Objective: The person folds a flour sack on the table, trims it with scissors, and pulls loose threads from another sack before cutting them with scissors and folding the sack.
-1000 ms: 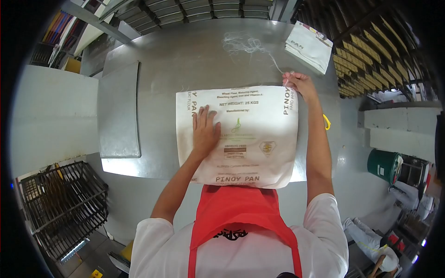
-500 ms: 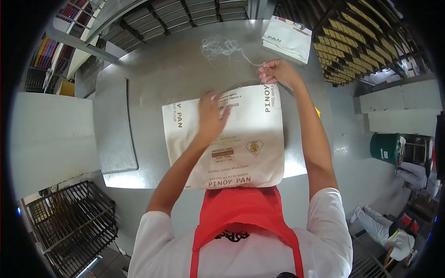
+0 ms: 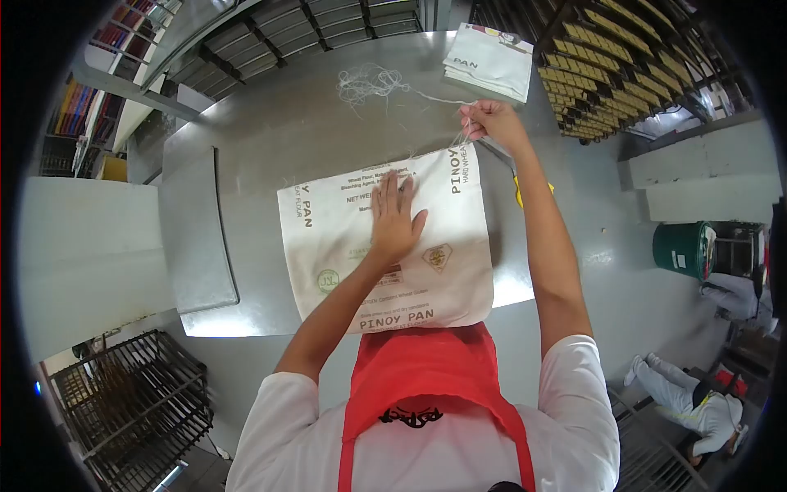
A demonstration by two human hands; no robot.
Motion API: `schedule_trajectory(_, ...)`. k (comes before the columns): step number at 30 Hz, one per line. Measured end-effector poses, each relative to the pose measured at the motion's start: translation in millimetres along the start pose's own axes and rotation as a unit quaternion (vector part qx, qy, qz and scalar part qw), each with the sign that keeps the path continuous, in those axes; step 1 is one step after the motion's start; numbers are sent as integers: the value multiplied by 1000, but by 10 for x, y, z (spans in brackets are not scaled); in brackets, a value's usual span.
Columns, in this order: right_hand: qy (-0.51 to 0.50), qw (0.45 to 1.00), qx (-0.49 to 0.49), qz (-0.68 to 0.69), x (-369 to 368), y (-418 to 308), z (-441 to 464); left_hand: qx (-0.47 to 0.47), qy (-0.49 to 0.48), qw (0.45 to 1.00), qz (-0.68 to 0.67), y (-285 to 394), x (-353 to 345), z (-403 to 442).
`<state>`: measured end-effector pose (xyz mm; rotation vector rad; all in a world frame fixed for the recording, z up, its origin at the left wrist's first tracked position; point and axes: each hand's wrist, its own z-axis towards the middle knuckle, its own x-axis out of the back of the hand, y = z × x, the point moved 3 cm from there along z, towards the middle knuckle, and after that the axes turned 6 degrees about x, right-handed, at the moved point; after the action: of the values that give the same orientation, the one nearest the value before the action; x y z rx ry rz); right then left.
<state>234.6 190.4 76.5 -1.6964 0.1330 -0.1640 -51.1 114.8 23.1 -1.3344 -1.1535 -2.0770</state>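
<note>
White thread [image 3: 385, 80], apparently being drawn from the bag [image 3: 451, 230] lying on the table [image 3: 266, 131] under the spread left hand [image 3: 396, 227], is pinched by the right hand [image 3: 493, 122], a steady pull seemingly called for.

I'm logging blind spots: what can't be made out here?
Head view, hidden: some print on the sack, under the left hand and left forearm.
Head view, hidden: part of the yellow-handled tool, behind the right forearm.
Head view, hidden: some thread, within the right hand.
Head view, too small: green bin's label.
</note>
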Motion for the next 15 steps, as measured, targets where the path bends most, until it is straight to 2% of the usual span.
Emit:
schedule_trajectory(4,2,1000,-4,-6,-26,-42,-74,23,2,1000,-4,17,237,-406)
schedule_trajectory(6,-15,1000,3,0,-14,-28,-48,147,9,988,39,-151,366,-565)
schedule_trajectory(8,-2,1000,9,-17,-9,-93,-77,175,76,977,95,-559,481,-738)
schedule_trajectory(10,8,999,15,-35,5,-100,-77,290,145,942,83,-1049,687,-944)
schedule_trajectory(12,-1,998,39,-59,47,-44,-33,442,134,879,118,-1409,929,-1083)
schedule_trajectory(13,-6,997,40,-58,58,-30,-26,446,136,877,119,-1430,1035,-1056)
schedule_trajectory(15,-16,997,27,-67,48,2,-1,494,52,867,28,-1518,1185,-970)
